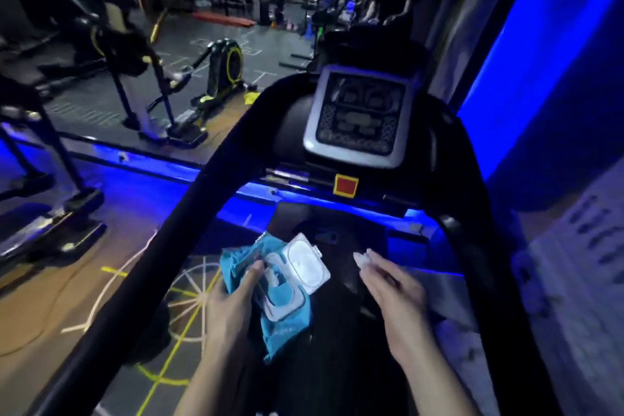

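My left hand [233, 307] grips a blue pack of wet wipes [283, 314] from its left side, thumb lying across the top near the dispenser. The pack's white flip lid [307, 263] stands open. My right hand [391, 294] hovers a little to the right of the pack, fingers straight and pointing up and left, holding nothing that I can make out. Both hands are above the dark belt of a treadmill [337, 365], between its two black handrails.
The treadmill console [358, 115] with a red stop button [345, 184] rises straight ahead. Black handrails [189, 246] curve down on both sides. An elliptical trainer [223, 67] and other gym machines stand to the left. A blue-lit wall [547, 78] is at right.
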Tool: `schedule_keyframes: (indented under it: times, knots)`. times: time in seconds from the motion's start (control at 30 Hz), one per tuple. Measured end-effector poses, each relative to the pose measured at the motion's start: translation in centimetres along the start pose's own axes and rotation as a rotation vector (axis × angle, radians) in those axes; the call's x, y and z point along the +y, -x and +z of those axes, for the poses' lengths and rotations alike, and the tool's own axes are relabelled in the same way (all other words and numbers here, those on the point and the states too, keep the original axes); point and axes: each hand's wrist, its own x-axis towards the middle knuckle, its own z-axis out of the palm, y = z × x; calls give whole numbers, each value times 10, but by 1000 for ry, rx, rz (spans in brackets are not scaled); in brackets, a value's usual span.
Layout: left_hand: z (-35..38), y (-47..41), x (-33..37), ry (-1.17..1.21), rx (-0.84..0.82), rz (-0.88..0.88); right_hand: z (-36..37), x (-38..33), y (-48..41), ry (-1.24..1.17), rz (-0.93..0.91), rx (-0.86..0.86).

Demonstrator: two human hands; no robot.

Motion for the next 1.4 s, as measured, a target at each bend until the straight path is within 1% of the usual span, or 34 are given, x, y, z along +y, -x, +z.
schedule_keyframes:
  times: [0.07,0.1,0.17,0.23,0.27,0.33,0.47,0.6,0.73,0.83,1.0,1.1,1.17,1.27,1.37,1.4]
  knots:
    - [31,-16,8,-2,-36,-5,-10,-12,-22,98,-40,6]
    - [46,-25,10,-11,-58,-3,-13,-16,-32,104,-57,11]
    - [77,-44,12,-37,-81,11,-18,-24,-58,39,-66,50]
    - [104,-68,15,-45,-55,9,-20,-36,-87,-19,-60,77]
    - [116,-81,17,-41,-42,0,-18,-43,-105,-16,-63,62]
    - [142,-110,24,-34,-4,13,-13,-57,-147,24,-59,13]
    - [196,-175,35,-13,73,66,-2,-79,-244,72,-126,21]
    - [241,-224,33,65,44,25,6,-92,-316,124,-172,2]
    - [273,-262,36,65,67,43,21,-97,-371,143,-189,17]
    - [299,-296,43,10,23,94,28,-97,-413,206,-202,63]
    - [365,-348,44,-33,-107,159,35,-99,-477,374,-253,75]
    - [400,-384,47,-58,-132,205,36,-102,-515,446,-333,168]
    - [414,-409,53,-49,-104,218,38,-107,-537,513,-395,240]
    - [423,-441,57,31,-35,272,45,-115,-566,655,-466,286]
    - [424,-461,61,113,176,343,53,-123,-592,748,-596,329]
    - [424,-466,64,147,223,355,54,-127,-602,795,-639,332]
